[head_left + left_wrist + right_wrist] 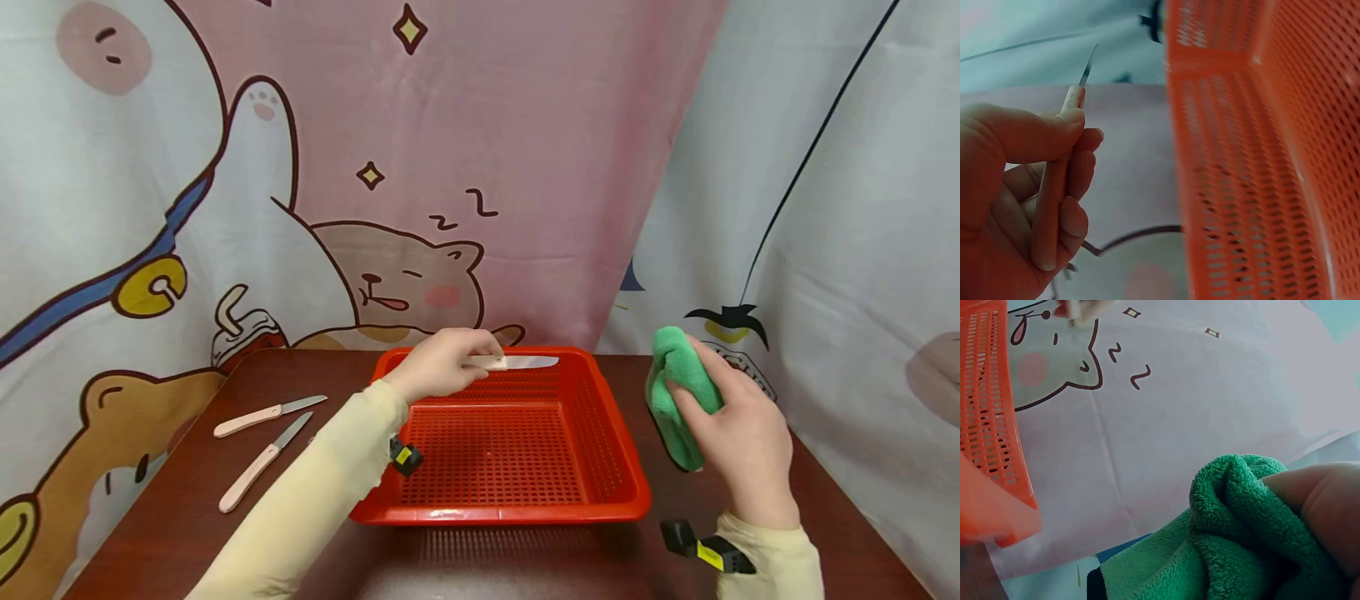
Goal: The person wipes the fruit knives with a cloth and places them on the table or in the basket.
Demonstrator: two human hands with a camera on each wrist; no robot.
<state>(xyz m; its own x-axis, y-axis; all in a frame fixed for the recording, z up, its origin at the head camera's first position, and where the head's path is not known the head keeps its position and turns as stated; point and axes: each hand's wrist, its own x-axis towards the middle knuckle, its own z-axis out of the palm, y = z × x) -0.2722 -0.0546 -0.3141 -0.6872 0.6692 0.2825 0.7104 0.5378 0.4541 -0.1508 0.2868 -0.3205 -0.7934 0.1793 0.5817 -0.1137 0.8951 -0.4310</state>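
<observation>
My left hand (447,364) grips a knife (531,362) by its pale handle, above the far rim of the red basket, with the blade pointing right. The left wrist view shows the thumb pressed along the handle (1052,206) and the fingers curled behind it. On the right, my right hand (742,433) pinches a folded green cloth (680,392) between thumb and fingers, held beside the basket's right side. Close up in the right wrist view, the cloth (1235,519) looks fluffy and bunched.
A red perforated basket (501,513) stands mid-table. Two more pale-handled knives, an upper knife (251,421) and a lower knife (251,477), lie on the dark brown table (315,533) at left. A printed cartoon curtain (525,167) hangs behind the table.
</observation>
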